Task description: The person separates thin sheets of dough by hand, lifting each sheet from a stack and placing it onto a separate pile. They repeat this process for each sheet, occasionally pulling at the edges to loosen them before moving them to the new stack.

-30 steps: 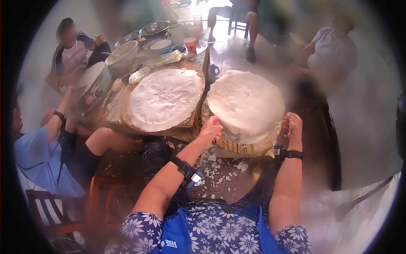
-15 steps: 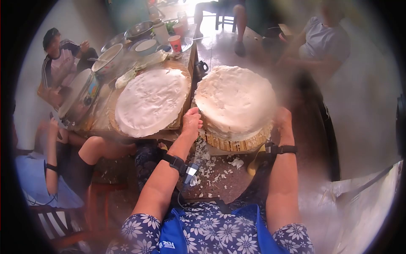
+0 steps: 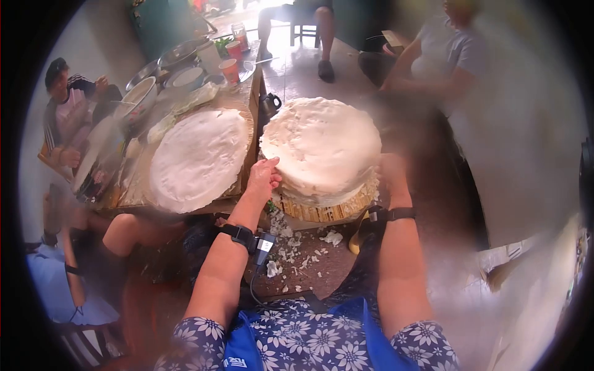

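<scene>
A thick, round, off-white slab, like dough (image 3: 322,139), lies on a round slatted mat (image 3: 322,213) in front of me. At its left edge is my left hand (image 3: 265,177), the index finger stretched toward the slab and the other fingers partly bent. I see nothing held in it. My right hand (image 3: 393,173) is at the slab's right edge. Haze blurs its fingers, so their grip cannot be made out. To the left, a thinner round white slab (image 3: 199,159) rests on another slatted mat (image 3: 249,133).
A wooden table (image 3: 131,185) at left bears bowls (image 3: 139,96), red cups (image 3: 229,70) and leafy greens (image 3: 223,44). White scraps (image 3: 303,260) litter the floor. People sit at left (image 3: 74,111), far back (image 3: 294,21) and right (image 3: 448,49). A dark kettle-like object (image 3: 270,104) stands behind the slabs.
The view has shifted, so both slabs and my arms appear farther left. My left hand's index finger now reaches toward the slab's edge; before, the fingers were more curled. My right hand stays at the right edge.
</scene>
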Demonstrator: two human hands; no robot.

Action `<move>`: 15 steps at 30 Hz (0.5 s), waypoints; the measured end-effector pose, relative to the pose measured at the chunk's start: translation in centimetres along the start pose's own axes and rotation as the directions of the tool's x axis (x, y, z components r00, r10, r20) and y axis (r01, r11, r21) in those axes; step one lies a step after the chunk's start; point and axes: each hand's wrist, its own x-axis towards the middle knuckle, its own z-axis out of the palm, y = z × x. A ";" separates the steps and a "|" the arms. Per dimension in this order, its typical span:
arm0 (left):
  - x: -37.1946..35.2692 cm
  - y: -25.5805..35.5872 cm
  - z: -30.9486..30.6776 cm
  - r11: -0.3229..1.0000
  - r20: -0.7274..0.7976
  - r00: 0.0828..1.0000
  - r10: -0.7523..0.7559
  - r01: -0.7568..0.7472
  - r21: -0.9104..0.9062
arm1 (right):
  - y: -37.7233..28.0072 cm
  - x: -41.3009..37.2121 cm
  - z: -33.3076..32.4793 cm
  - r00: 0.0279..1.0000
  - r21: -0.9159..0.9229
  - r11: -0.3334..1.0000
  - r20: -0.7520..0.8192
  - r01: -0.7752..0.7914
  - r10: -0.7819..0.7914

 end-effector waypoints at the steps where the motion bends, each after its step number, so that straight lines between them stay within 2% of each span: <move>1: -0.1 0.3 0.5 0.997 -0.030 1.000 -0.010 0.012 0.073 | -0.3 -0.5 0.0 1.000 0.007 1.000 -0.010 0.001 -0.001; 4: 0.4 0.8 1.3 0.993 0.003 1.000 0.027 -0.027 0.112 | -0.9 -1.4 0.3 0.997 0.029 0.999 -0.080 0.014 -0.012; 7: 0.7 1.4 1.9 0.992 0.075 0.992 0.097 -0.090 -0.090 | -1.2 -1.5 0.1 0.999 0.094 0.995 -0.040 -0.024 0.027; 10: -0.4 2.2 2.2 0.952 0.139 0.988 0.067 -0.022 -0.305 | -2.2 -2.1 0.2 0.997 0.187 0.979 -0.012 -0.078 0.081; 13: 0.4 0.8 1.7 0.926 0.203 0.979 -0.009 0.084 -0.368 | -2.3 -1.9 0.4 0.993 0.269 0.956 0.014 -0.117 0.118; 15: 0.8 -0.1 1.4 0.937 0.186 0.982 -0.039 0.101 -0.336 | -2.3 -1.6 0.7 0.991 0.317 0.939 0.029 -0.134 0.132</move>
